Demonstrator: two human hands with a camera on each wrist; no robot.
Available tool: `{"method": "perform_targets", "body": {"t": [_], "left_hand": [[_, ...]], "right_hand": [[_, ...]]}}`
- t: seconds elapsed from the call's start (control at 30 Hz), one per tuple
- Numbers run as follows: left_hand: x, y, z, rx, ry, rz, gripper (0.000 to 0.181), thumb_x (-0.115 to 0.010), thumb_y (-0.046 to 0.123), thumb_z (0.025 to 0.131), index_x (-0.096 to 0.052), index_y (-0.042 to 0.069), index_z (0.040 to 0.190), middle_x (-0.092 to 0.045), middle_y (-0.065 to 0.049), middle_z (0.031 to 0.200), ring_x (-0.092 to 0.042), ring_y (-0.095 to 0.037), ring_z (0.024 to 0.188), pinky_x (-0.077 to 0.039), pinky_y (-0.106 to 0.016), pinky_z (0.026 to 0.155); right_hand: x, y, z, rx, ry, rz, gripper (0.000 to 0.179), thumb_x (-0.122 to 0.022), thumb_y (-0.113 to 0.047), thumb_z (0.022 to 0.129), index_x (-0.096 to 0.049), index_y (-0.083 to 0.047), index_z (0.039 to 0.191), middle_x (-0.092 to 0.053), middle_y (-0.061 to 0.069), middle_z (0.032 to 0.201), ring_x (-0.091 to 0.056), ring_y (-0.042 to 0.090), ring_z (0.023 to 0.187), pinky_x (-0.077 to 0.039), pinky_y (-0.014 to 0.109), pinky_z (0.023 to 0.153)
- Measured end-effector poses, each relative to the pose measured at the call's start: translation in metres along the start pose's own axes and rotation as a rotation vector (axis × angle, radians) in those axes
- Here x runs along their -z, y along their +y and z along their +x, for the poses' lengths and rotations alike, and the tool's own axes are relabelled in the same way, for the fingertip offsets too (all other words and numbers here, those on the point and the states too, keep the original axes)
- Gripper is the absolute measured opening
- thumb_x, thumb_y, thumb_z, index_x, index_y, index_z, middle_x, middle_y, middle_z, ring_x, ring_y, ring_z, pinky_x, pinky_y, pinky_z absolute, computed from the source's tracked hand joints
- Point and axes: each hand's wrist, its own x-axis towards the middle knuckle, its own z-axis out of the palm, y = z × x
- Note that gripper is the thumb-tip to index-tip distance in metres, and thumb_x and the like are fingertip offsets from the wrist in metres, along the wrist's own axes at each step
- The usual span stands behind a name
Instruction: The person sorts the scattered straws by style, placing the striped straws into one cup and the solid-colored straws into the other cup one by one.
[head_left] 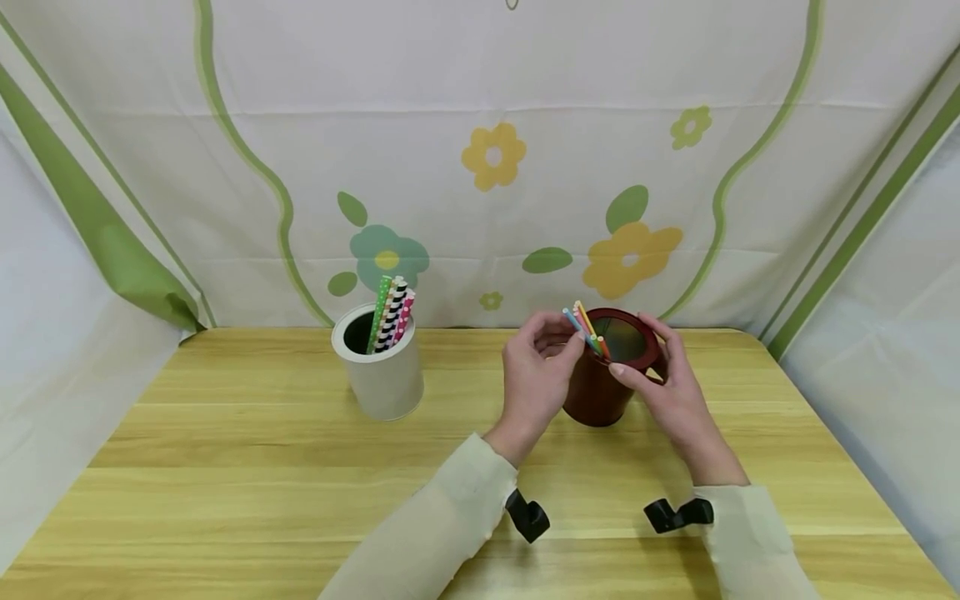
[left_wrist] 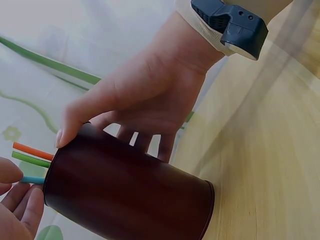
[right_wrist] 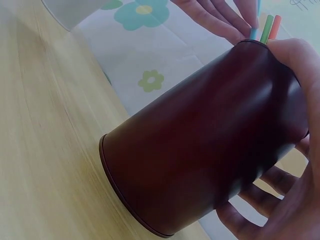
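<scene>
A dark red cylindrical holder (head_left: 597,396) stands upright on the table at the right. Several thin, plain-coloured straws lean out of its near-left rim, among them a green straw (left_wrist: 31,159) and an orange straw (left_wrist: 33,151). My left hand (head_left: 538,371) is at that rim, thumb and fingers pinching a blue straw (right_wrist: 253,34) whose lower part goes into the holder. On the other side my right hand (head_left: 671,392) grips the holder, its thumb at the near rim and the fingers round the far right side. The straws' lower ends are hidden inside.
A white cylindrical holder (head_left: 386,387) stands to the left, with several patterned paper straws (head_left: 392,315) in green dots, black stripes and pink dots. Behind the wooden table (head_left: 247,450) hangs a white curtain (head_left: 420,150) with printed flowers; cloth also hangs at both sides.
</scene>
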Motion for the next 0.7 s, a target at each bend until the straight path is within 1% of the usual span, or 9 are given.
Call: {"method": "perform_targets", "body": {"t": [0.23,0.43,0.63,0.7], "left_hand": [[0.0006,-0.0032,0.0002,-0.004,0.015,0.013,0.011,-0.076,0.002,0.097,-0.074,0.000,0.108,-0.077,-0.018,0.108,-0.077,-0.027,0.097,-0.062,-0.024,0.087],[0.0017,-0.0052,0.0000,0.014,0.018,0.029,0.013,-0.078,0.003,0.096,-0.074,0.001,0.107,-0.079,-0.015,0.107,-0.078,-0.021,0.096,-0.063,-0.025,0.087],[0.0050,-0.0027,-0.0004,0.050,0.008,-0.017,0.015,-0.080,0.005,0.095,-0.075,0.001,0.108,-0.079,-0.016,0.110,-0.079,-0.025,0.101,-0.063,-0.025,0.089],[0.0080,-0.0005,-0.0005,0.062,0.002,-0.005,0.016,-0.080,0.007,0.095,-0.075,0.001,0.109,-0.079,-0.015,0.111,-0.079,-0.025,0.103,-0.063,-0.026,0.090]], "right_hand": [[-0.0015,0.0005,0.0018,-0.005,-0.007,0.003,0.084,-0.072,-0.019,0.104,-0.023,-0.036,0.170,-0.046,0.015,0.162,-0.052,0.011,0.131,-0.048,0.008,0.093],[-0.0032,-0.0002,0.0016,-0.010,-0.010,-0.001,0.084,-0.072,-0.021,0.105,-0.022,-0.036,0.170,-0.044,0.018,0.163,-0.052,0.015,0.134,-0.048,0.008,0.093],[-0.0033,-0.0011,0.0028,-0.005,-0.011,-0.005,0.084,-0.072,-0.021,0.105,-0.022,-0.036,0.170,-0.046,0.015,0.162,-0.053,0.005,0.129,-0.048,0.008,0.093],[-0.0026,-0.0008,0.0036,-0.006,-0.015,-0.011,0.084,-0.072,-0.022,0.105,-0.021,-0.036,0.170,-0.046,0.014,0.162,-0.053,0.005,0.129,-0.049,0.008,0.093]]}}
